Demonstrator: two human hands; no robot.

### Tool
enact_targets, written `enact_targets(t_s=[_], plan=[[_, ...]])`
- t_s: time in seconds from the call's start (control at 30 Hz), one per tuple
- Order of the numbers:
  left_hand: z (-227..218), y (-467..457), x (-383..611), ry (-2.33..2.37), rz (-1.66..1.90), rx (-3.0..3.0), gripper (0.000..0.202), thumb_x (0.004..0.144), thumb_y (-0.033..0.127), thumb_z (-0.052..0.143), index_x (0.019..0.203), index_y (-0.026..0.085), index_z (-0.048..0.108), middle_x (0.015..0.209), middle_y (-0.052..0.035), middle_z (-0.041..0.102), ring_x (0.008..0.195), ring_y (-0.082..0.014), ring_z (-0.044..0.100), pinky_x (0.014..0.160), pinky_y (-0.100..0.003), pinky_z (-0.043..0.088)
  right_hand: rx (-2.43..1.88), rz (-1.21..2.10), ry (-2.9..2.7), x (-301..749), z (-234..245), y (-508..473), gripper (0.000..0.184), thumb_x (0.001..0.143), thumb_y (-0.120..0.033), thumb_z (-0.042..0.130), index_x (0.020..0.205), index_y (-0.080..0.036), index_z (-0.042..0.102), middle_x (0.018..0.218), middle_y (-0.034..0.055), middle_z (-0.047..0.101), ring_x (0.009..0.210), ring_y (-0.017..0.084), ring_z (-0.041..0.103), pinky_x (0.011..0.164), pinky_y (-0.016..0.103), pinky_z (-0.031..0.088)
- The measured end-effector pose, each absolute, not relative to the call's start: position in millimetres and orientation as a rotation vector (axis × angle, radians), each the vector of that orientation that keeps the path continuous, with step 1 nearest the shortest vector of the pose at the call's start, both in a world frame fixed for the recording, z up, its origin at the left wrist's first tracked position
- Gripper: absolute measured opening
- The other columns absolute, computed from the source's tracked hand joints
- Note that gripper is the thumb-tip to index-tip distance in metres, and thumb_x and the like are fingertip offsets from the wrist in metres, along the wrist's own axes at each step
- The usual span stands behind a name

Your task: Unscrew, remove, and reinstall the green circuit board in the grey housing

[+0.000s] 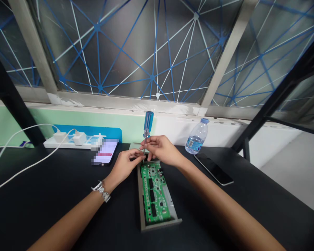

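A green circuit board lies in an open grey metal case on the black table. A screwdriver with a clear blue handle stands upright over the board's far end. My right hand pinches its metal shaft just below the handle. My left hand, with a watch on the wrist, has its fingers closed around the shaft's lower end near the tip, at the far left corner of the case.
A plastic water bottle stands behind a dark phone at the right. A lit phone lies left of my hands. A white power strip with chargers and white cables runs along the wall.
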State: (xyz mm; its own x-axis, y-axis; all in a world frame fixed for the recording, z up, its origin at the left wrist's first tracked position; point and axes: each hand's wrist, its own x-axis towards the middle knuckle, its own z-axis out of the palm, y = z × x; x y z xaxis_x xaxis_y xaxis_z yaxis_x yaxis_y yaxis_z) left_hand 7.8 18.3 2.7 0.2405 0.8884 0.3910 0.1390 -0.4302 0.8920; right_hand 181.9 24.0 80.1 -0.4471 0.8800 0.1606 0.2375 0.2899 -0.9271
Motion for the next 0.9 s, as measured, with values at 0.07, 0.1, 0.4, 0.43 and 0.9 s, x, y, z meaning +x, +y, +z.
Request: enact_targets(t_s=[0.07, 0.1, 0.4, 0.43, 0.9], plan=[[2.3, 19.6, 11.4, 0.93, 1.25, 1.78, 0.014, 0.084, 0.028, 0.065, 0.083, 0.014, 0.07, 0.086, -0.007, 0.076, 0.085, -0.0226, 0.071, 0.08, -0.031, 0.053, -0.995, 1.2, -1.852, 178.2, 80.0, 21.3, 0.009, 0.086, -0.017, 0.057, 0.092, -0.013, 0.062, 0.091, 0.0076, 0.072, 0.045, 0.006, 0.061, 0.044, 0.018, 0.045], [1.5, 20.4, 13.4, 0.918, 1.251, 1.789, 0.015, 0.084, 0.027, 0.064, 0.08, 0.014, 0.07, 0.083, -0.0062, 0.076, 0.083, -0.022, 0.071, 0.078, -0.03, 0.053, -0.989, 1.21, -1.853, 176.2, 79.5, 20.1, 0.009, 0.086, -0.018, 0.058, 0.093, -0.013, 0.061, 0.087, 0.0066, 0.071, 0.046, 0.007, 0.061, 0.044, 0.018, 0.045], [-6.9, 25.1, 27.2, 0.934, 1.279, 1.747, 0.02, 0.083, 0.028, 0.064, 0.071, 0.014, 0.069, 0.074, -0.0051, 0.075, 0.073, -0.0222, 0.07, 0.068, -0.028, 0.052, -1.058, 0.917, -1.866, 169.4, 61.5, 21.0, 0.022, 0.086, -0.034, 0.062, 0.1, -0.017, 0.064, 0.07, 0.0011, 0.066, 0.049, 0.011, 0.061, 0.045, 0.021, 0.045], [-5.9, 24.1, 27.7, 0.92, 1.279, 1.719, 0.021, 0.083, 0.031, 0.065, 0.074, 0.013, 0.071, 0.076, -0.0058, 0.076, 0.075, -0.0232, 0.07, 0.069, -0.03, 0.053, -1.077, 0.846, -1.865, 171.0, 60.3, 22.5, 0.022, 0.084, -0.036, 0.064, 0.097, -0.018, 0.064, 0.073, 0.0017, 0.067, 0.049, 0.012, 0.061, 0.045, 0.022, 0.046], [2.2, 16.4, 7.0, 0.958, 1.234, 1.732, 0.017, 0.083, 0.03, 0.066, 0.087, 0.014, 0.071, 0.09, -0.0082, 0.076, 0.086, -0.0225, 0.071, 0.083, -0.033, 0.055, -1.009, 1.157, -1.801, 180.6, 69.8, 27.5, 0.009, 0.081, -0.022, 0.063, 0.087, -0.015, 0.061, 0.083, 0.0055, 0.071, 0.05, 0.011, 0.066, 0.04, 0.017, 0.049]])
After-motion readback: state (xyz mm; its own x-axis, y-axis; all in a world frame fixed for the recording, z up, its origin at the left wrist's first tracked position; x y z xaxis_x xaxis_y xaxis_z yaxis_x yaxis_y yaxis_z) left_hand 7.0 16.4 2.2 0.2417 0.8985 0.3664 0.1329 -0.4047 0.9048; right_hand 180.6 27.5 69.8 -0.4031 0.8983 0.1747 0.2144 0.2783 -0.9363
